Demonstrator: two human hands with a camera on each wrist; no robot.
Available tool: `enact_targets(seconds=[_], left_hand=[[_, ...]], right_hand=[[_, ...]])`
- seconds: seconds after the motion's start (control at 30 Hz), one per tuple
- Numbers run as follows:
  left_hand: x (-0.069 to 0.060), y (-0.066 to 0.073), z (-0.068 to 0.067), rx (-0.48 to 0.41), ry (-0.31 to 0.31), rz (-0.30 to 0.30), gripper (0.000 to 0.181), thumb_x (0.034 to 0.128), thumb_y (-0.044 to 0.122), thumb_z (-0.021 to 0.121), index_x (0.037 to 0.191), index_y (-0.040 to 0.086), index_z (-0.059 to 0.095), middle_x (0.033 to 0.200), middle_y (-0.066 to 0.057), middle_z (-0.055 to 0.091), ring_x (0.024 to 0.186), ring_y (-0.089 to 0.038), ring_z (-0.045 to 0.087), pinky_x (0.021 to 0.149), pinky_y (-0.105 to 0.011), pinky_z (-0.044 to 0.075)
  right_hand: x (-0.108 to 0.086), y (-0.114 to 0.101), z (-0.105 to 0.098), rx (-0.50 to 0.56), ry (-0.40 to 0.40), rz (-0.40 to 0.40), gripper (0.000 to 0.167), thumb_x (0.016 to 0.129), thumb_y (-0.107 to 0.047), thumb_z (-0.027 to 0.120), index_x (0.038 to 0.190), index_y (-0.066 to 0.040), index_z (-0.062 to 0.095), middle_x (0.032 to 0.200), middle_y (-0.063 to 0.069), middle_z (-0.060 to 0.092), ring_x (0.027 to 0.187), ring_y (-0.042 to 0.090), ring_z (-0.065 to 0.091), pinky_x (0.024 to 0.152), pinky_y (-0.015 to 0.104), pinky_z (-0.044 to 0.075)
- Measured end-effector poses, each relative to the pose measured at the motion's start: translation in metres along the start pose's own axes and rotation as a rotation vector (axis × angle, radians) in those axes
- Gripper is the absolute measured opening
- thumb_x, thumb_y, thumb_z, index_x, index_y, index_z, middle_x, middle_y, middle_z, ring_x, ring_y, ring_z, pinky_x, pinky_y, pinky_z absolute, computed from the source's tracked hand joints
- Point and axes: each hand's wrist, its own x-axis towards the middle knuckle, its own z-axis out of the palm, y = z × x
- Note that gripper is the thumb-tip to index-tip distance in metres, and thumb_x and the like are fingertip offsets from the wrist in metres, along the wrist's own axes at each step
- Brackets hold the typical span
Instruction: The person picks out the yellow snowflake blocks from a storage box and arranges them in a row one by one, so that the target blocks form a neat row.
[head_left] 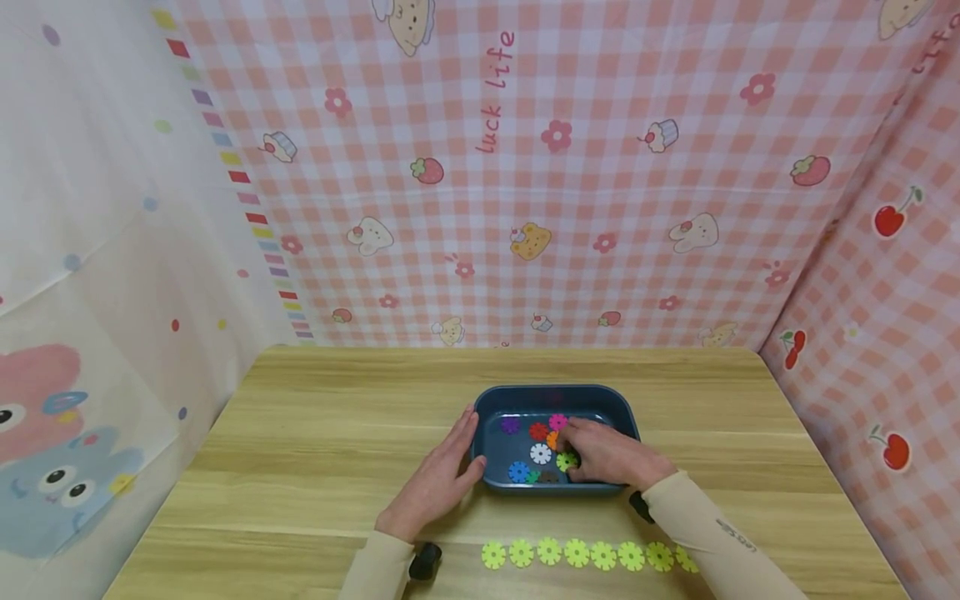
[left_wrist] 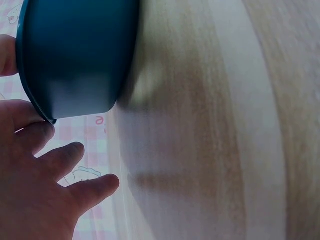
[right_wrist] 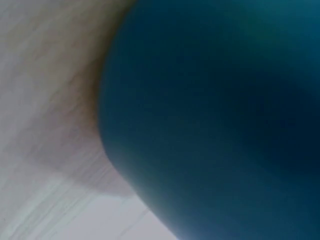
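Note:
A dark blue rectangular tub [head_left: 555,490] holds several flower-shaped plastic discs, among them a white disc [head_left: 540,453], a blue disc [head_left: 519,472], a red disc [head_left: 538,431] and a purple disc [head_left: 510,425]. My left hand [head_left: 442,475] rests against the tub's left end, its fingers fairly straight and spread at the rim in the left wrist view. Inside the tub's right half is my right hand [head_left: 611,454], thumb and fingers apart around a yellow-green disc [head_left: 566,461]. The right wrist view shows only the tub's outer wall [right_wrist: 200,125], hiding the fingers.
Along the front of the wooden table [head_left: 337,450] runs a row of several yellow-green discs [head_left: 576,553]; the right forearm covers its right end. Behind the table hangs a pink checked cloth [head_left: 480,275], with more cloth at both sides.

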Motion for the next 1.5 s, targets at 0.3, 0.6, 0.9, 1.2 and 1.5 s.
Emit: enact_targets(seconds=[0.3, 0.6, 0.9, 1.2, 1.5], left_hand=[[0.001, 0.0, 0.0, 0.0, 0.006, 0.008, 0.069, 0.1081, 0.032, 0.053, 0.164, 0.005, 0.024, 0.174, -0.004, 0.013, 0.156, -0.026, 0.023, 0.124, -0.048, 0.028], [0.001, -0.001, 0.0, 0.006, 0.002, 0.011, 0.069, 0.1081, 0.032, 0.053, 0.164, 0.005, 0.023, 0.174, -0.005, 0.012, 0.156, -0.026, 0.023, 0.123, -0.049, 0.028], [0.001, -0.001, 0.0, 0.0, -0.002, -0.001, 0.068, 0.1085, 0.033, 0.052, 0.165, 0.006, 0.024, 0.174, -0.006, 0.014, 0.157, -0.025, 0.021, 0.124, -0.049, 0.027], [0.001, 0.001, 0.0, -0.001, -0.003, -0.001, 0.068, 0.1086, 0.033, 0.052, 0.165, 0.006, 0.023, 0.174, -0.005, 0.013, 0.156, -0.026, 0.022, 0.124, -0.049, 0.027], [0.002, 0.001, 0.0, -0.001, -0.003, -0.007, 0.069, 0.109, 0.034, 0.05, 0.165, 0.006, 0.022, 0.174, -0.005, 0.012, 0.156, -0.028, 0.021, 0.123, -0.052, 0.027]], right_hand=[[0.001, 0.003, -0.002, 0.003, 0.009, -0.024, 0.027, 0.085, -0.022, 0.087, 0.106, -0.012, 0.073, 0.1, -0.005, 0.06, 0.089, 0.012, 0.058, 0.085, 0.037, 0.057], [0.005, 0.0, 0.0, 0.023, -0.013, -0.017, 0.026, 0.084, -0.017, 0.087, 0.101, -0.015, 0.068, 0.101, -0.006, 0.059, 0.089, 0.012, 0.056, 0.085, 0.038, 0.056], [0.006, 0.001, 0.001, 0.08, 0.023, -0.015, 0.033, 0.083, -0.013, 0.086, 0.106, -0.015, 0.063, 0.1, -0.007, 0.055, 0.086, 0.011, 0.053, 0.08, 0.034, 0.055], [-0.003, -0.005, -0.01, 0.092, 0.072, 0.021, 0.029, 0.087, -0.014, 0.082, 0.113, -0.013, 0.072, 0.104, -0.006, 0.05, 0.086, 0.01, 0.05, 0.076, 0.027, 0.051], [-0.017, -0.009, -0.025, 0.084, 0.134, 0.051, 0.029, 0.089, -0.017, 0.08, 0.117, -0.011, 0.074, 0.111, -0.005, 0.057, 0.093, 0.012, 0.055, 0.081, 0.032, 0.056]])
